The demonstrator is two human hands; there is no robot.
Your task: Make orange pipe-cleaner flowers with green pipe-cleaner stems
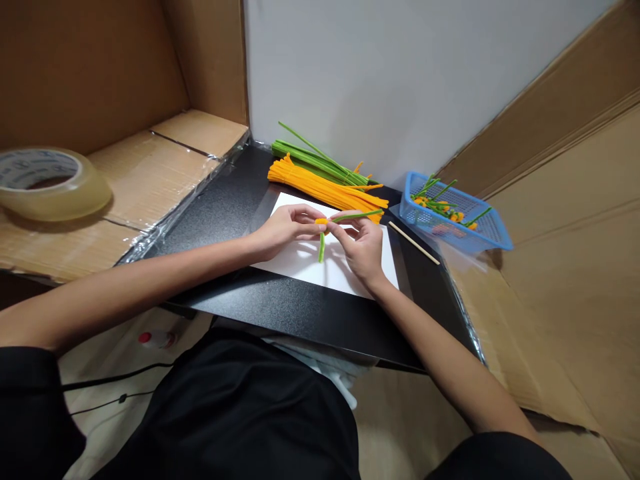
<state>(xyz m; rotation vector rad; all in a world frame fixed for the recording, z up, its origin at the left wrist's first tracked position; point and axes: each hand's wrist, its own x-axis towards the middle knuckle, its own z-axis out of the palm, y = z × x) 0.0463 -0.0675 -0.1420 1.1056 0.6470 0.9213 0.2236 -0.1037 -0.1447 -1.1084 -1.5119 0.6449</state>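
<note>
Both hands meet over a white sheet of paper (295,267) on the black table. Between their fingertips is a small pipe cleaner flower with an orange head (321,221) and green pipe cleaner pieces (321,248), one hanging down and one running off to the right. My left hand (285,232) pinches the orange part from the left side. From the right, my right hand (364,248) is closed with thumb and fingertips at the same flower, and the longer green piece passes above its fingers. The exact contact of the fingertips is partly hidden.
Behind the paper lie bundles of orange pipe cleaners (320,187) and green pipe cleaners (310,157). A blue basket (493,233) at right holds finished-looking orange and green pieces. Near it rests a thin wooden stick (414,243). A large tape roll (85,193) sits on cardboard at left.
</note>
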